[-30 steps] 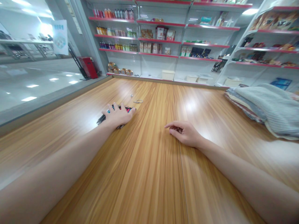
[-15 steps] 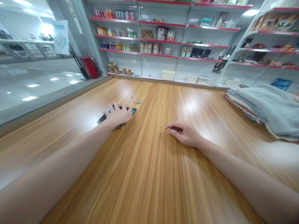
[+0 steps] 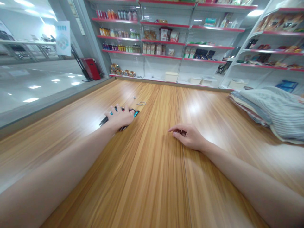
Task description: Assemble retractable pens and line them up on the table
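My left hand (image 3: 120,117) lies flat on a bunch of pens (image 3: 136,113) on the wooden table (image 3: 152,177), fingers spread over them. Black pen ends stick out to its left (image 3: 103,120) and below the palm, and a teal tip shows at its right. My right hand (image 3: 188,136) rests on the table near the middle, apart from the pens. Its fingers are loosely curled under, the index finger points left, and nothing shows in it.
A small wire loop (image 3: 141,103) and a tiny metal piece (image 3: 134,98) lie just beyond the pens. Folded cloths (image 3: 273,107) are stacked at the right edge. Store shelves (image 3: 163,41) with goods stand behind the table, and a glass wall runs along the left.
My left thumb has drawn in toward the palm, and a teal pen tip now shows at the hand's right. My right hand has stayed put.
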Action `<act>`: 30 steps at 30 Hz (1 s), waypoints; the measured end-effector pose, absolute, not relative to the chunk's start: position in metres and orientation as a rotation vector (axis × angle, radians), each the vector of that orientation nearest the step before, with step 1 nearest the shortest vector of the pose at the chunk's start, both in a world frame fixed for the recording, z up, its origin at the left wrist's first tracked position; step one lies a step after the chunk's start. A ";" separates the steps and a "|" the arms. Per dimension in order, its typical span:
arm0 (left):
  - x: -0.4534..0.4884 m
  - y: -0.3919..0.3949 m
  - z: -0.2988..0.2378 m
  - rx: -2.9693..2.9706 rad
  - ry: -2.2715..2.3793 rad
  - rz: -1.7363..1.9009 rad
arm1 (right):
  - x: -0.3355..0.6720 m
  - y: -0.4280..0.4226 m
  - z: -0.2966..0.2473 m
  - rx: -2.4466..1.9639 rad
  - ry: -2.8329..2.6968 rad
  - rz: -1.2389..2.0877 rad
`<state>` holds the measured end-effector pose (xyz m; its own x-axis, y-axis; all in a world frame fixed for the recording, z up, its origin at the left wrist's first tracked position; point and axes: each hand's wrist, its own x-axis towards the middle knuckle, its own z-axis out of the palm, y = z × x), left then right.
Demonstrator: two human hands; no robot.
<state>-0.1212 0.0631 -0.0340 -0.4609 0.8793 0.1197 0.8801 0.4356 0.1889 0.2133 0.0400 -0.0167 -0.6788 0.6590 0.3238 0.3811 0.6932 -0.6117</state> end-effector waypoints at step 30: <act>-0.122 0.061 -0.013 -1.724 -2.388 -0.558 | 0.214 0.043 -0.018 -0.751 -2.388 0.654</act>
